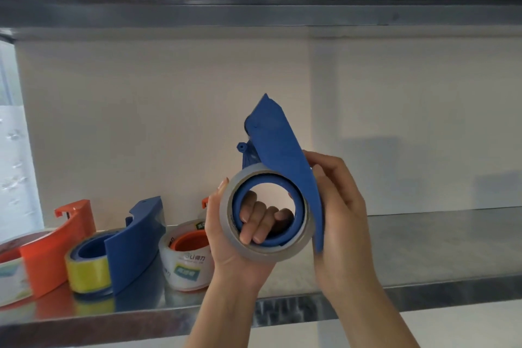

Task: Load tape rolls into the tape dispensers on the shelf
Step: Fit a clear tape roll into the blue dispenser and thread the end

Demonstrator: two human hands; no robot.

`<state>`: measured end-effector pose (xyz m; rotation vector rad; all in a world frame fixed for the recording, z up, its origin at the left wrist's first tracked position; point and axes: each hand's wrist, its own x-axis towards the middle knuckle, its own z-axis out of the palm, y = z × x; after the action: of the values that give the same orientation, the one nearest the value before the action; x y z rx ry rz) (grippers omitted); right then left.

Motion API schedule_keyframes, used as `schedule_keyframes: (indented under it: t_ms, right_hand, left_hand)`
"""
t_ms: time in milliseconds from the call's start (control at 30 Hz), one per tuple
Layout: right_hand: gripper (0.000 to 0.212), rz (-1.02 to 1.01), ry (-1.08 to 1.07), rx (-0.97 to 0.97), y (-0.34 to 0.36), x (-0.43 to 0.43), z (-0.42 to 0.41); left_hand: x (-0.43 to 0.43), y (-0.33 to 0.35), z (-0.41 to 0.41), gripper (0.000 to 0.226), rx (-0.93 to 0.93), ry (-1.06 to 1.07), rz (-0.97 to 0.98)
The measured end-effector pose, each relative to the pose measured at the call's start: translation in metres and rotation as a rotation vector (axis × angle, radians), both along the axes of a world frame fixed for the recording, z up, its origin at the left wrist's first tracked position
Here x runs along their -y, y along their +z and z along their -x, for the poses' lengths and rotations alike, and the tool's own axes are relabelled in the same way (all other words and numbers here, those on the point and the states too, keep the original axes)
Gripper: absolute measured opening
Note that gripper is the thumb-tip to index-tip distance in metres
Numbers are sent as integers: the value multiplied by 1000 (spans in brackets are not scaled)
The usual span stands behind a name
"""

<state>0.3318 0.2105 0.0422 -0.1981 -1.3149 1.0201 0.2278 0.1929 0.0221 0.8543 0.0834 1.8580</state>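
1. Centre frame: the left hand [226,246] hooks its fingers through the core of the grey tape roll [278,254], thumb along the rim.
2. The right hand [339,206] grips the curved back of the blue dispenser [278,147], just right of the roll.
3. The roll looks seated on the hub, its axis facing the camera. The dispenser's long axis climbs to the cutter, above both hands.
4. The left hand is nearer the roll, so it likely feeds tape upward.
5. Lower left, the shelf [423,237] holds another dispenser [132,246] with a yellow roll [87,274].

blue dispenser [278,144] upright above the shelf [423,246], grey tape roll [271,256] around its hub.
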Motion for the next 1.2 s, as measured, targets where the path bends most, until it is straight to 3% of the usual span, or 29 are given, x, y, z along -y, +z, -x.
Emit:
schedule_keyframes:
  t_ms: [67,167,233,433,633,800,967,1200]
  right_hand:
    - [33,-70,-2,27,-9,-1,1]
    - [68,-158,48,97,-21,0,4]
    - [77,-195,24,124,-23,0,6]
    - [36,-64,-145,-21,-33,-9,14]
    - [32,-7,-296,-83,-33,-21,10]
    - [39,-7,-279,-32,-36,-24,10]
    - [71,-123,-14,61,-38,-23,2]
    - [84,-133,149,224,-41,-20,-10]
  left_hand:
    - [0,1,-2,58,36,-51,-11]
    - [-1,7,-3,57,45,-38,31]
    - [-1,11,-5,53,53,-25,69]
    - [-2,9,-8,41,-148,113,187]
    - [-6,5,3,63,-428,392,256]
    - [-1,0,6,51,-462,332,156]
    - [5,-2,13,61,-455,317,99]
    - [6,-3,20,60,-428,366,100]
